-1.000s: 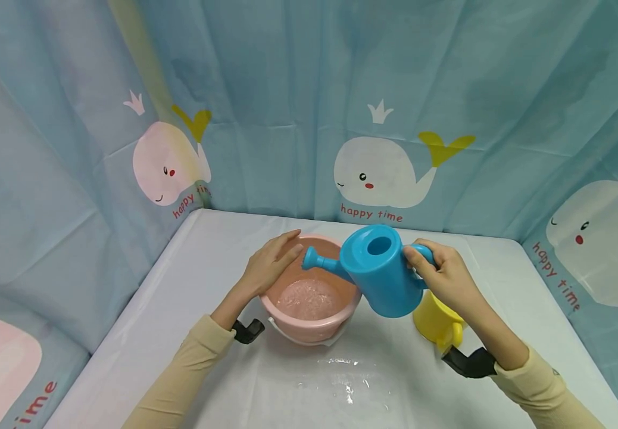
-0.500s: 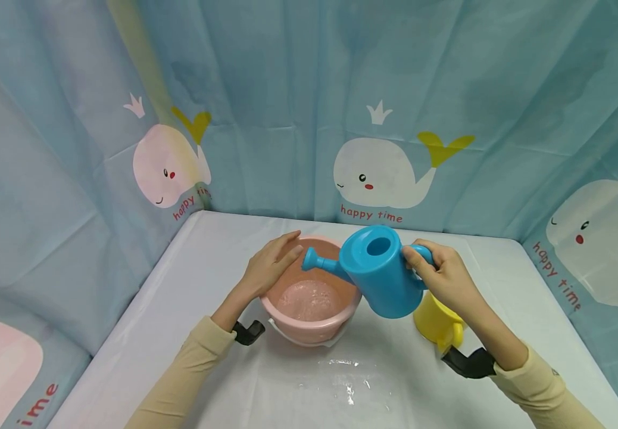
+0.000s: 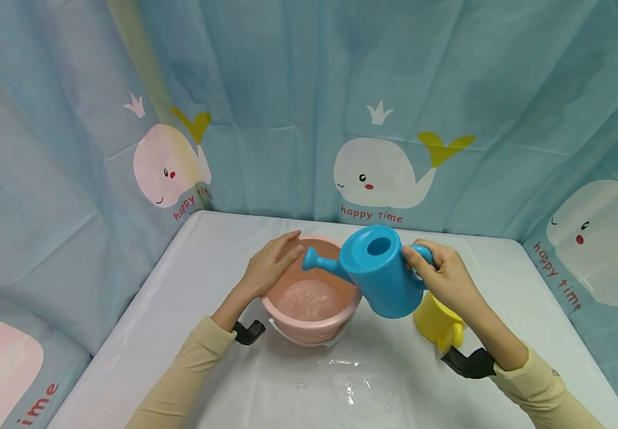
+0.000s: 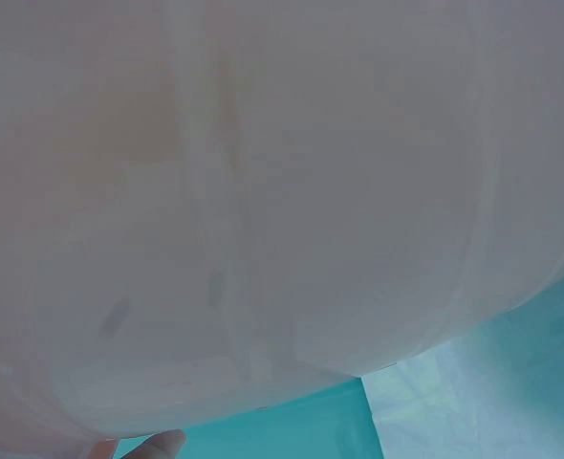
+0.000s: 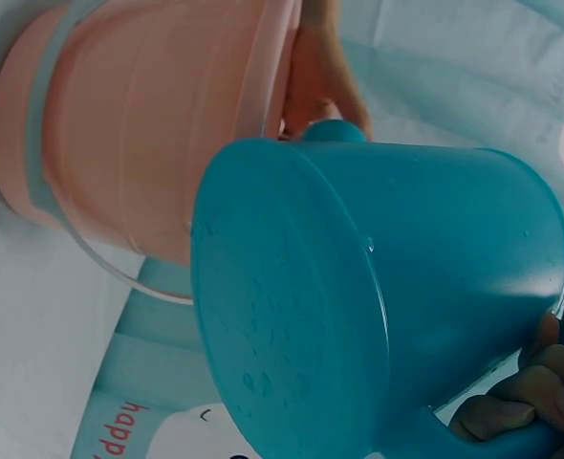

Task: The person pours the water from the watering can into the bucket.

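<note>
Right hand (image 3: 443, 271): clamped on the blue watering can (image 3: 384, 280), spout (image 3: 324, 263) above the bucket
Left hand (image 3: 270, 265): clamped on the pink bucket (image 3: 311, 331), thumb inside
Yellow mug (image 3: 436, 322): on the desk (image 3: 266, 393)

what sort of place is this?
Looks like a curtained-off tabletop setup, maybe indoors; can't tell what room. Whale-print curtains line the visible back and sides of a white table, and a pink bucket stands on it.

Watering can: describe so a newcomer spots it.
On the white table stands a pink bucket. To its right, held up by the right hand, is the watering can. Its spout and blue body set it apart from the pink bucket and yellow mug.
</note>
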Motion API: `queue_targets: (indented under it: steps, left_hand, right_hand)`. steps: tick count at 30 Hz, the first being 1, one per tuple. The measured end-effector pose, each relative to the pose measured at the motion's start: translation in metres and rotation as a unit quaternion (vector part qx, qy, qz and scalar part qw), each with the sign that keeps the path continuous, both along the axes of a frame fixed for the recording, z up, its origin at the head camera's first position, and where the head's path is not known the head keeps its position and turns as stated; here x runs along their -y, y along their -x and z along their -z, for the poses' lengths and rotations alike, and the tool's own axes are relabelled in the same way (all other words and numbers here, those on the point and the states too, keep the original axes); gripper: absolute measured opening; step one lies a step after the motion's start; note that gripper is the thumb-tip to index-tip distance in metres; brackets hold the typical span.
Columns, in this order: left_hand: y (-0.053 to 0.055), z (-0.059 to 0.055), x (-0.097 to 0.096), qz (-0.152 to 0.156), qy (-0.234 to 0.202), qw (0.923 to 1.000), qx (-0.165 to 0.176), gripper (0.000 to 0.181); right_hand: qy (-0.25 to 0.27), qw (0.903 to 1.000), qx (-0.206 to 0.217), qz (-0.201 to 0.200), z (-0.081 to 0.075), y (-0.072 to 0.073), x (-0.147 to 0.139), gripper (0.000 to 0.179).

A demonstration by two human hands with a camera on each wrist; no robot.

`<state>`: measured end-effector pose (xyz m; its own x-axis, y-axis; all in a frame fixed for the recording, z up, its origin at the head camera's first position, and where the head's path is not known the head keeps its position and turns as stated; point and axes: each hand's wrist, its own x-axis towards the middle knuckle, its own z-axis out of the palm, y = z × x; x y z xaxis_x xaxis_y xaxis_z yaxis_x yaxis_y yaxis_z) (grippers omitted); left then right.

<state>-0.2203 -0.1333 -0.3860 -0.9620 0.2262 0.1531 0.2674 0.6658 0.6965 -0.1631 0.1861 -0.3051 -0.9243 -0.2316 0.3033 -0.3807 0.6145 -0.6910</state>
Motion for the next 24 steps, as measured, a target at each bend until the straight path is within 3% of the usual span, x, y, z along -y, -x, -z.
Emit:
queue_targets:
  steps: [24]
  left_hand:
    - [-0.0002,0.0004,0.0001,0.001,0.0,1.0,-0.003,0.06]
  right_hand:
    - [0.004,1.0,0.006,0.005,0.0012,0.0002,-0.0004,0.028]
